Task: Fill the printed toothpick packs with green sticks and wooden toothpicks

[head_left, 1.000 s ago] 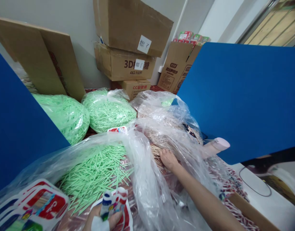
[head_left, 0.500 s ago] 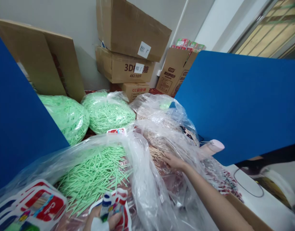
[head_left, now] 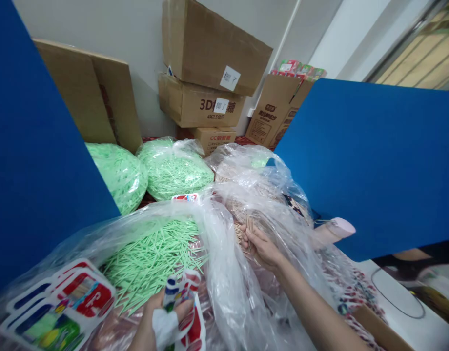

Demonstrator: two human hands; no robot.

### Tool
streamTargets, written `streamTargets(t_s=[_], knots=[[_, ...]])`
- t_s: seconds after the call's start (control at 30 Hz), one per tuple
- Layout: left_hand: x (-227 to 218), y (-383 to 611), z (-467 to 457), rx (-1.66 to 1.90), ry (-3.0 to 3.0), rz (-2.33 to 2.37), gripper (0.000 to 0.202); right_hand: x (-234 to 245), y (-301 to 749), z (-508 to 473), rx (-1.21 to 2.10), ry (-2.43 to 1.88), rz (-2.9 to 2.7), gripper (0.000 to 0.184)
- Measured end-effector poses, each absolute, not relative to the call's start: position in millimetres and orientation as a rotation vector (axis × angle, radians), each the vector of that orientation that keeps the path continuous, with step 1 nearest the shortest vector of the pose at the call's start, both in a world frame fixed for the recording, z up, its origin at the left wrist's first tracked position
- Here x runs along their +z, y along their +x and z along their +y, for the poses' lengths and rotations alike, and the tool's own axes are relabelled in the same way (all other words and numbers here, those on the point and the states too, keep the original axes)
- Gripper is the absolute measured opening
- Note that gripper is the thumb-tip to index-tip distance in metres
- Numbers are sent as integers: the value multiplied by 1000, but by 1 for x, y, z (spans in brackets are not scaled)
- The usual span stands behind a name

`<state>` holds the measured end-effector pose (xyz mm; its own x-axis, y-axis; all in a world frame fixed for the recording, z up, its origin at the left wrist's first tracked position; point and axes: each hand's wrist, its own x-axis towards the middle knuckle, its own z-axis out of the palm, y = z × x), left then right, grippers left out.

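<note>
My left hand (head_left: 153, 314), with a white wrapping on it, grips a printed red, white and blue packet (head_left: 184, 285) at the bottom centre. My right hand (head_left: 264, 248) pinches a small bunch of thin tan sticks (head_left: 250, 229), held upright over an open clear bag. More tan sticks (head_left: 238, 235) lie just left of these fingers. Beyond the left hand, loose thin green sticks (head_left: 154, 261) spread in another open clear bag. Several flat printed packets (head_left: 69, 304) overlap at the lower left.
Filled bags of green sticks (head_left: 175, 168) stand behind. Stacked cardboard boxes (head_left: 213, 58) rise against the wall. Blue panels (head_left: 374, 165) flank both sides. A pinkish cylinder (head_left: 334, 231) leans at the right, near a thin cable (head_left: 396, 309). Part of another person shows at the far right.
My right hand has lifted from the tan sticks and now holds a small bunch upright. My left hand keeps its packet and has come slightly up. The view has shifted left.
</note>
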<state>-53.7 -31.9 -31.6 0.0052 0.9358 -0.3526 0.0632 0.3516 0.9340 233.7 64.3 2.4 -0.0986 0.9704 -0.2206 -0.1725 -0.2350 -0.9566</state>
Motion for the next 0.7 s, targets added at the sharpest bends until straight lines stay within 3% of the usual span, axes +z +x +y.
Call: streamTargets(t_s=[0.13,0.37,0.6,0.7], knots=[[-14,-46,-27,1000,1078,1275,23,27,171,49,1403,-1021,-994,30],[-10,-52,-22,1152,1530,1431,30,54,92,19,1146,-829,-1308,16],[-13,-61,-23,1215,1572,1379,23,42,75,13,979,-932,-1593,22],[-12,-67,-20,1245,1590,1318,20,33,83,13,965,-934,-1760,39]])
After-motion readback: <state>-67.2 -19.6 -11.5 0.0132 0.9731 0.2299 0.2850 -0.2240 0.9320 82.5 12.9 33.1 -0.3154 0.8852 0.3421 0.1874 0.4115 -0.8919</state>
